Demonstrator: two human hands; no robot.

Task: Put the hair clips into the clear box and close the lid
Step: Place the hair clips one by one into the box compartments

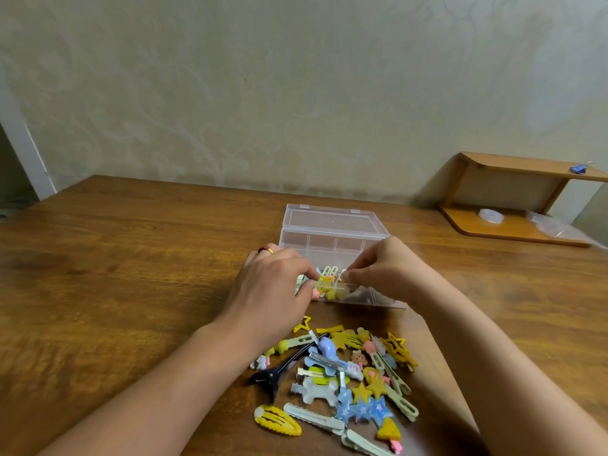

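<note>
Both our left hand [274, 284] and right hand [378, 269] pinch hair clips [329, 274] over the clear box [332, 238], its open lid [332, 220] just beyond.

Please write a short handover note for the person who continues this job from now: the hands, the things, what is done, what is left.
Left hand and right hand: both over the clear box, fingers pinching clips at its front.
Box: on the table, lid open, tilted back.
Done: a few clips are inside.
Left: the pile of hair clips nearer the person must go in, then close the lid.
</note>
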